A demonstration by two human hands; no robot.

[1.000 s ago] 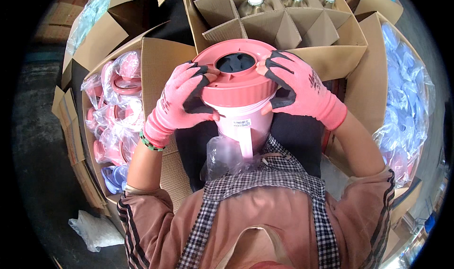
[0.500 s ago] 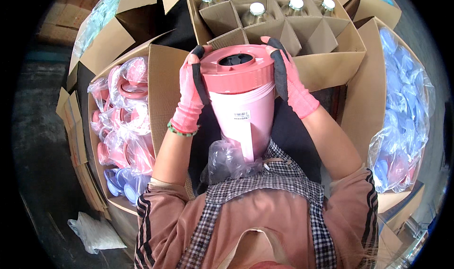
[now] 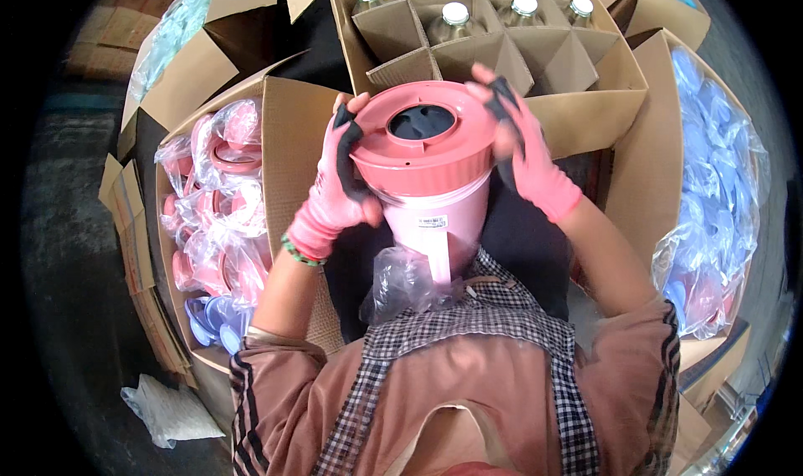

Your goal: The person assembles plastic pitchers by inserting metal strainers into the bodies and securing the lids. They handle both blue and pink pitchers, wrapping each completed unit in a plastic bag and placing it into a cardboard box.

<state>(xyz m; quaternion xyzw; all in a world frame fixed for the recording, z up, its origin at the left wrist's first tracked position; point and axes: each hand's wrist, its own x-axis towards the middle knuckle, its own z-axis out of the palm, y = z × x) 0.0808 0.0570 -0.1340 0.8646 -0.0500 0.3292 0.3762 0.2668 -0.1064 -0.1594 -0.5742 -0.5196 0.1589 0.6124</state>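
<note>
A pale pink plastic container stands upright between my thighs, with a barcode label on its front. On its top sits a darker pink round lid with a black recessed centre. My left hand, in a pink and black fingertip-less glove, curls round the lid's left side, its thumb low by the container. My right hand, gloved alike and slightly blurred, is at the lid's right side with fingers apart; whether it touches is hard to tell. Crumpled clear plastic lies against the container's lower front.
Ahead is a divided carton of glass bottles with white caps. At left, a carton holds bagged pink parts and blue ones. At right, another holds bagged blue parts. A plastic bag lies on the floor.
The lid looks slightly tilted toward me and a little turned. My right hand has loosened and spread its fingers, moving right; my left hand has slid lower, its thumb dropping below the lid.
</note>
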